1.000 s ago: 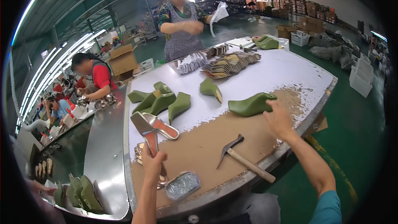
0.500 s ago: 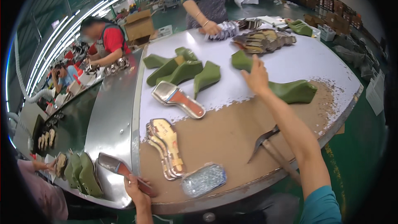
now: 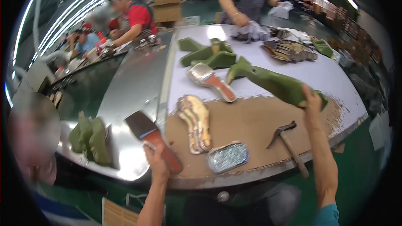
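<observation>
My left hand (image 3: pixel 157 162) grips a shoe insole (image 3: pixel 151 138) with a dark heel and a red-brown forepart, held over the near edge of the metal bench. My right hand (image 3: pixel 312 102) holds a green shoe last (image 3: pixel 274 84) by its toe end, lifted above the white and brown table (image 3: pixel 251 121). A hammer (image 3: pixel 289 142) lies just below the right hand. A stack of shiny gold insoles (image 3: pixel 194 121) lies between my hands, and a clear bag of small metal bits (image 3: pixel 228 157) rests near the front edge.
More green lasts (image 3: pixel 209 54) lie at the far side, and a single insole (image 3: pixel 211 83) sits mid-table. Several green lasts (image 3: pixel 90 138) stand on the metal bench (image 3: pixel 125 92) at left. A person in an apron (image 3: pixel 247 0) and a person in red (image 3: pixel 134 16) work beyond.
My right hand has picked up the green last and drawn it toward me. My left hand has carried the insole up and right onto the bench edge. The view has shifted right.
</observation>
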Tool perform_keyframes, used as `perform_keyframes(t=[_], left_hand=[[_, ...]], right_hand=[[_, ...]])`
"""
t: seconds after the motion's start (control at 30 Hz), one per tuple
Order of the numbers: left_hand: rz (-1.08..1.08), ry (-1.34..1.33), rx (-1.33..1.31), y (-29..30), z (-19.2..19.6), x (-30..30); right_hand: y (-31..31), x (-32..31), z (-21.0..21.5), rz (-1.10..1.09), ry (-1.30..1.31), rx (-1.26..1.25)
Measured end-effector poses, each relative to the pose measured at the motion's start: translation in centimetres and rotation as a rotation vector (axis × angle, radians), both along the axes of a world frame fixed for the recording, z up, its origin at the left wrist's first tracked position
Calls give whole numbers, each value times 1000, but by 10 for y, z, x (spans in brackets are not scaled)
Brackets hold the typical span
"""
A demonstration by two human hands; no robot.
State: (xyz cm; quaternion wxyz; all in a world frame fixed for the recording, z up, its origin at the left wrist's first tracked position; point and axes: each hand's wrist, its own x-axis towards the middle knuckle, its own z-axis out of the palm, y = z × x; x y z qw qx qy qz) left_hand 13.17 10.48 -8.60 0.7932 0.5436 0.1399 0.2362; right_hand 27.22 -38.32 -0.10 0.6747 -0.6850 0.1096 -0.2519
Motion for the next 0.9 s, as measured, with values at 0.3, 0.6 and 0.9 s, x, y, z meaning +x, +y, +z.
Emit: perform_keyframes(t=[0.3, 0.6, 0.9], left_hand=[[-1109, -26, -423, -107, 87, -140], [-762, 93, -851, -102, 21, -236], [-679, -27, -741, -132, 32, -190]], right_hand=[[213, -193, 109, 742, -73, -618], [278, -259, -9, 512, -461, -577], [191, -370, -48, 961, 291, 175]])
